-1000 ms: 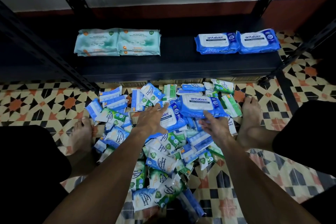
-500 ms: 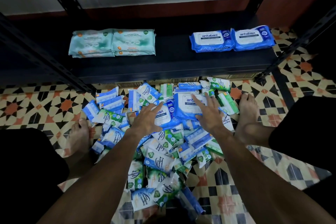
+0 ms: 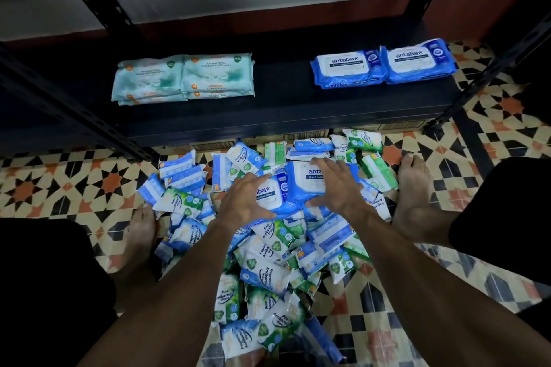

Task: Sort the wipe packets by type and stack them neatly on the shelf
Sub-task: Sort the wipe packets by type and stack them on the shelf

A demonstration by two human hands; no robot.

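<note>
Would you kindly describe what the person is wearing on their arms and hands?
Nothing is worn on them: the left hand and right hand are ungloved and ringless; the left forearm and right forearm are bare, with no sleeve, watch or bracelet in view.

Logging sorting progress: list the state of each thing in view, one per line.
Left hand: grips the left antabax packet on top of the pile.
Right hand: fingers spread flat on the right antabax packet.
Floor pile: small packets jumbled, unsorted.
Teal packets: stacked on the shelf, left side.
Blue antabax packs: stacked side by side on the shelf, right side.
</note>
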